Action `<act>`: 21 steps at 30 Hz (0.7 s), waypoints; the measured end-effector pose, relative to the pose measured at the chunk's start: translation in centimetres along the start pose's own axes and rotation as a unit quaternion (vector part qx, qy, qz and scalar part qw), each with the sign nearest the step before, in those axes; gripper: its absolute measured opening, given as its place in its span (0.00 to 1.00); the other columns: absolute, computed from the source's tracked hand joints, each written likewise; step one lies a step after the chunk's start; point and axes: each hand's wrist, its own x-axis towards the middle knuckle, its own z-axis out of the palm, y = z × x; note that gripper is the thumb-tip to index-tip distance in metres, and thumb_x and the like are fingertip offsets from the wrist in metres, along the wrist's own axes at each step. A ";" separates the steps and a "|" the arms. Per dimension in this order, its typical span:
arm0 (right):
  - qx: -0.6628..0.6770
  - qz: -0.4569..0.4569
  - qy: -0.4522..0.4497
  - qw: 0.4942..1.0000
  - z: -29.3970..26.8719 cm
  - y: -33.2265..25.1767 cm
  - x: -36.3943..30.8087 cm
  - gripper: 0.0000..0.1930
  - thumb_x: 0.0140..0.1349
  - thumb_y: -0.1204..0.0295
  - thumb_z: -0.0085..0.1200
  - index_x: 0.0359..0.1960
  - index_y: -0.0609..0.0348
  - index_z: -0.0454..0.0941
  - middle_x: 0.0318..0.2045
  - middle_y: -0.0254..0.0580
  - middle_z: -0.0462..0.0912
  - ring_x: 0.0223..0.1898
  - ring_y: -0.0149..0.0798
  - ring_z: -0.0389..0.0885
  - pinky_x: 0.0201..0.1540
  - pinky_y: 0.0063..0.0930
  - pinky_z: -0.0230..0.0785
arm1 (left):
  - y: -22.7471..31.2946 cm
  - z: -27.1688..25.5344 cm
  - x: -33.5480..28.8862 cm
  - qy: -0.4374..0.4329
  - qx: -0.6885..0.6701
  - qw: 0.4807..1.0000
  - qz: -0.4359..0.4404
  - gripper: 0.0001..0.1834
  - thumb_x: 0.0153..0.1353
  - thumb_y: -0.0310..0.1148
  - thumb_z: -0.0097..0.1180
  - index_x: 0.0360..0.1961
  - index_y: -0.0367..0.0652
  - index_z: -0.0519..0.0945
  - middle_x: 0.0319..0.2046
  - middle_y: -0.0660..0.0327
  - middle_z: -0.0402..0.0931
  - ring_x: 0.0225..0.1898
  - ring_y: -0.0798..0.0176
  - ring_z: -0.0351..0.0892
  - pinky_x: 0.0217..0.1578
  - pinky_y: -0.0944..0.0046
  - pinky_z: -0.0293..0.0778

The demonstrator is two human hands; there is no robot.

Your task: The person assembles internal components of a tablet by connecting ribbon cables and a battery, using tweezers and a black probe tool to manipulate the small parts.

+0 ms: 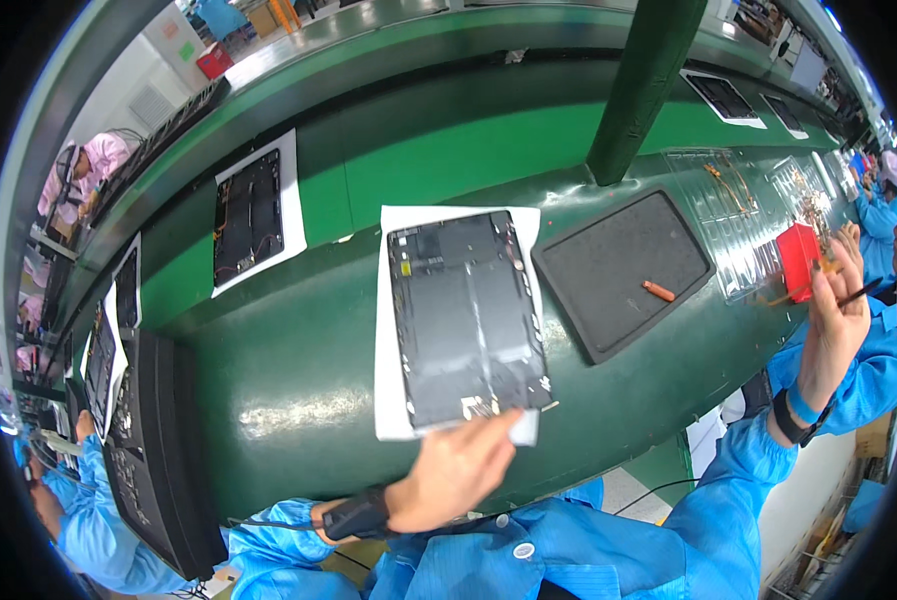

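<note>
A dark green bench [278, 380] spans the view, bent by the lens. Along its far side runs a bright green belt [468, 130], and a green post [648, 90] stands near the bench's far edge, right of centre. At the left end sits a long black case [158, 450].

In the middle of the bench, in front of the person, a white sheet [387, 340] lies under a black panel [458, 330], the sheet showing along the panel's edges. Just right of it a black tray [608, 250] lies at a slant; beyond that, clear trays [708, 225] reach toward the right. A second panel [248, 215] rests on its own sheet, farther off to the left.

The left hand [458, 470] reaches the panel's near edge with fingers extended; its fingertips are partly blurred, and whether they pinch anything I cannot tell. The right hand [838, 300] is raised at the far right, well apart from the panel, its bent fingers gripping a thin dark tool [860, 292]. A red block [796, 255] shows just beside those fingers.

A black wristband [356, 516] circles the left wrist. Smaller again, an orange stick [658, 291] lies inside the black tray, and a yellow patch [405, 268] marks the panel's upper left.
</note>
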 end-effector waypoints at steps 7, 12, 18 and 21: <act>0.100 0.080 -0.198 0.972 0.8 -2.6 -3.1 0.11 0.69 0.69 0.59 0.36 0.66 0.77 0.27 0.39 0.79 0.17 0.19 0.63 0.23 0.13 0.53 | 4.4 3.3 -2.7 -0.162 -0.075 0.976 0.126 0.18 0.59 0.29 0.62 0.49 0.35 0.81 0.24 0.61 0.75 0.23 0.62 0.80 0.21 0.63 0.77; 0.153 0.049 -0.302 0.940 7.0 -4.5 -5.5 0.14 0.62 0.67 0.64 0.30 0.66 0.75 0.25 0.44 0.77 0.16 0.24 0.70 0.22 0.16 0.60 | -1.5 -1.3 2.9 -0.030 0.113 0.971 0.207 0.06 0.52 0.31 0.63 0.31 0.41 0.82 0.26 0.60 0.76 0.27 0.59 0.78 0.22 0.61 0.75; 0.204 0.260 -0.434 0.838 13.3 -6.9 -9.3 0.09 0.59 0.78 0.66 0.26 0.67 0.77 0.25 0.48 0.85 0.18 0.34 0.83 0.20 0.24 0.75 | -11.5 -8.0 10.3 0.058 0.032 0.997 0.036 0.12 0.55 0.26 0.65 0.40 0.35 0.81 0.36 0.53 0.79 0.41 0.47 0.79 0.48 0.53 0.74; 0.154 0.332 -0.515 0.775 18.3 -8.2 -11.5 0.08 0.62 0.80 0.66 0.27 0.69 0.80 0.24 0.45 0.85 0.25 0.30 0.85 0.27 0.23 0.75 | -12.4 -10.1 10.5 -0.091 -0.045 0.994 -0.026 0.13 0.55 0.26 0.69 0.40 0.35 0.81 0.30 0.54 0.81 0.34 0.54 0.82 0.39 0.58 0.75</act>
